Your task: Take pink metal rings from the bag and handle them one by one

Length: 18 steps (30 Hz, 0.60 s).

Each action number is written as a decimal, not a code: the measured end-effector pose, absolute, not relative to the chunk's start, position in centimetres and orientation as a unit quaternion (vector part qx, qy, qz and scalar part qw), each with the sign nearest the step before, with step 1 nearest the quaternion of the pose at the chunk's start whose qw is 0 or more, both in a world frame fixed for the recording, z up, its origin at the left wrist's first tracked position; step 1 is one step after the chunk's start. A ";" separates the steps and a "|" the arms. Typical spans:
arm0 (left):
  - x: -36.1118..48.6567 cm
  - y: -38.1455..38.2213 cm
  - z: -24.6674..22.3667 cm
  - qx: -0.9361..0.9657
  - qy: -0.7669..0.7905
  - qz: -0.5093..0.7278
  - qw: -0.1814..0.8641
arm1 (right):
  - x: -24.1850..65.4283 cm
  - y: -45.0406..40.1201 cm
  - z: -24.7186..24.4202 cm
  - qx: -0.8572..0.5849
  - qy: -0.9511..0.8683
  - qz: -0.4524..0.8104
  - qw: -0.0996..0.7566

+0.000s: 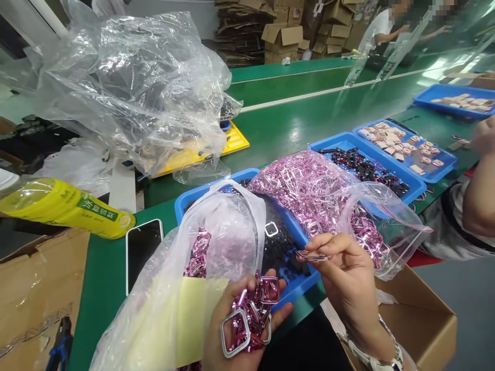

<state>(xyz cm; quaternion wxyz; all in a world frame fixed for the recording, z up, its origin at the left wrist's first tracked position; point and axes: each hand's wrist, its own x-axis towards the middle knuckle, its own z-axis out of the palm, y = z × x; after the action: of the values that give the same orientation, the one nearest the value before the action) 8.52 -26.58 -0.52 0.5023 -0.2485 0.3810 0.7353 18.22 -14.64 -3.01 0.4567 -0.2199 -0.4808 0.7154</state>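
Left hand (pixel 240 330) cups a pile of pink metal frames (pixel 253 309) at the blue tray (pixel 181 203)'s near edge; right hand (pixel 344 273) pinches a single frame (pixel 311 255) just above, bags crowding both sides.

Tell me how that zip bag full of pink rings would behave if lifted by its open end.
The zip bag is thin clear plastic, so it would probably sag and flop. Its mouth gapes open near the right hand, so rings may spill. Packed with glossy metal-looking rings, it is likely heavy for its size.
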 end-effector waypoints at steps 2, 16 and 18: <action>8.8 -26.3 0.0 -0.243 0.407 0.739 0.478 | 18.1 -14.7 -3.0 -0.220 -0.468 0.727 0.451; 8.8 -25.9 0.0 -0.243 0.412 0.731 0.487 | 17.6 -14.8 -3.6 -0.198 -0.455 0.752 0.434; 8.9 -25.8 0.5 -0.238 0.438 0.736 0.459 | 17.6 -14.6 -3.6 -0.183 -0.480 0.737 0.439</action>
<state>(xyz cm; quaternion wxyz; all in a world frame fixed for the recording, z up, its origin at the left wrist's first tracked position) 8.91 -25.76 0.49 0.4586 -0.2377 0.4376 0.7360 17.59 -14.60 -3.59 0.4386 -0.1830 -0.4802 0.7373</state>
